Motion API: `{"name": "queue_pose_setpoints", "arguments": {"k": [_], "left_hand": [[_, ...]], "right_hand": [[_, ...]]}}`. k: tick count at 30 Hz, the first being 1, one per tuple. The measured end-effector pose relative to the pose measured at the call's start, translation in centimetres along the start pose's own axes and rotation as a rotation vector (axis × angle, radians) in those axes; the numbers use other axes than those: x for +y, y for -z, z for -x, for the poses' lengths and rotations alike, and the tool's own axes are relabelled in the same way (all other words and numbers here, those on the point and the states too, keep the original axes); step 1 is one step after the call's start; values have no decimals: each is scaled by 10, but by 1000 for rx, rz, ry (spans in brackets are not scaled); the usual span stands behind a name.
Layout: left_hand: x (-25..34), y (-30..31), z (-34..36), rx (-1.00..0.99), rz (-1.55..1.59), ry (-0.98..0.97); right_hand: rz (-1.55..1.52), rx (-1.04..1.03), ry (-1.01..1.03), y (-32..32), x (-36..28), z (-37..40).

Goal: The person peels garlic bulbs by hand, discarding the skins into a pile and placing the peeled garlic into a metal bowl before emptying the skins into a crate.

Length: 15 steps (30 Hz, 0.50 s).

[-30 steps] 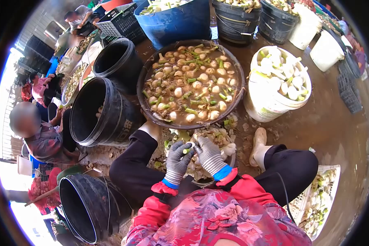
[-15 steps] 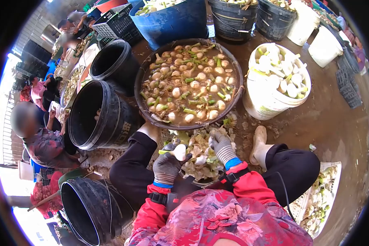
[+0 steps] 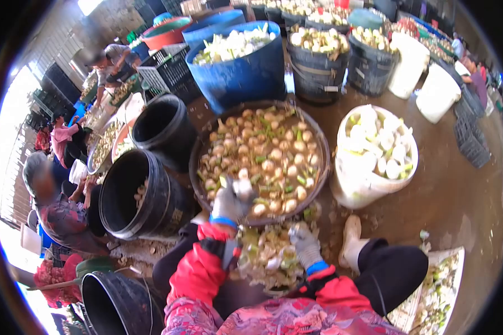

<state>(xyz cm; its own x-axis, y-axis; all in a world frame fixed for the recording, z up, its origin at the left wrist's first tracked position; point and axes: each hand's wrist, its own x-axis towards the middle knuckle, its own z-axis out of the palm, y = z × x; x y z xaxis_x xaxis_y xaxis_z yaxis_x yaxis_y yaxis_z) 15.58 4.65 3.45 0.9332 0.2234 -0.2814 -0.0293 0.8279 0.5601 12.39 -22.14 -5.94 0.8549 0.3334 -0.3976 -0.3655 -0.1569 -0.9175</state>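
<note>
My left hand (image 3: pixel 231 203), in a striped grey glove, is closed around a white bulb (image 3: pixel 242 187) with a green stem, over the near edge of a wide dark tub (image 3: pixel 326 162). Motion blurs this hand. Many bulbs (image 3: pixel 268 166) and green stem pieces float in the tub's brown water. Lower down, my right hand (image 3: pixel 305 245), gloved too, has its fingers curled above a heap of peeled skins and leaves (image 3: pixel 268 254); what it grips is too small to make out. Right of the tub stands a white bucket (image 3: pixel 363 184) full of white bulbs.
Black buckets (image 3: pixel 162 131) stand on the left, and a blue tub (image 3: pixel 237 75) of bulbs is behind. Bulb-filled dark buckets (image 3: pixel 318 72) line the back. A white crate (image 3: pixel 455 268) of scraps lies lower right. A person (image 3: pixel 67 215) sits at the left; others are farther back.
My left hand has moved up and forward with the bulb, from above the scraps to the tub's near edge. The view has tilted upward. My right hand remains over the scraps.
</note>
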Motion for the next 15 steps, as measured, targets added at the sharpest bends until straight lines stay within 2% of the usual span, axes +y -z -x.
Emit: {"name": "queue_pose_setpoints", "arguments": {"k": [1,2,3,4,5,7,9,10,11,12,13,15], "left_hand": [[35,-32,-45,-35,-362,-241],[65,-85,-60,-148,-138,-404],[95,-137,-68,-76,-22,-327],[112,-161,-87,-12,-48,-326],[118,-168,-103,-81,-147,-355],[108,-163,-129,-62,-521,-197],[59,-70,-173,-350,-1554,-436],[18,-10,-190,-655,-2018,-519],[-11,-30,-174,-860,-2378,236],[-35,6,-143,-368,-1836,290],[-67,41,-136,-403,-1941,357],[-80,26,-116,-247,-1978,432]], "right_hand": [[-77,-3,-29,-4,9,-3],[36,22,82,-7,12,-4],[146,52,188,-9,11,-6],[169,28,186,-10,6,-5],[190,2,180,-11,1,-6],[216,-77,40,-15,9,-16],[192,-97,-12,-21,3,-17],[172,-118,-4,-22,8,-17],[148,-133,7,-24,13,-20],[142,-126,7,-25,15,-25],[56,-141,-43,-25,19,-26],[-32,-144,-112,-23,25,-22]]}}
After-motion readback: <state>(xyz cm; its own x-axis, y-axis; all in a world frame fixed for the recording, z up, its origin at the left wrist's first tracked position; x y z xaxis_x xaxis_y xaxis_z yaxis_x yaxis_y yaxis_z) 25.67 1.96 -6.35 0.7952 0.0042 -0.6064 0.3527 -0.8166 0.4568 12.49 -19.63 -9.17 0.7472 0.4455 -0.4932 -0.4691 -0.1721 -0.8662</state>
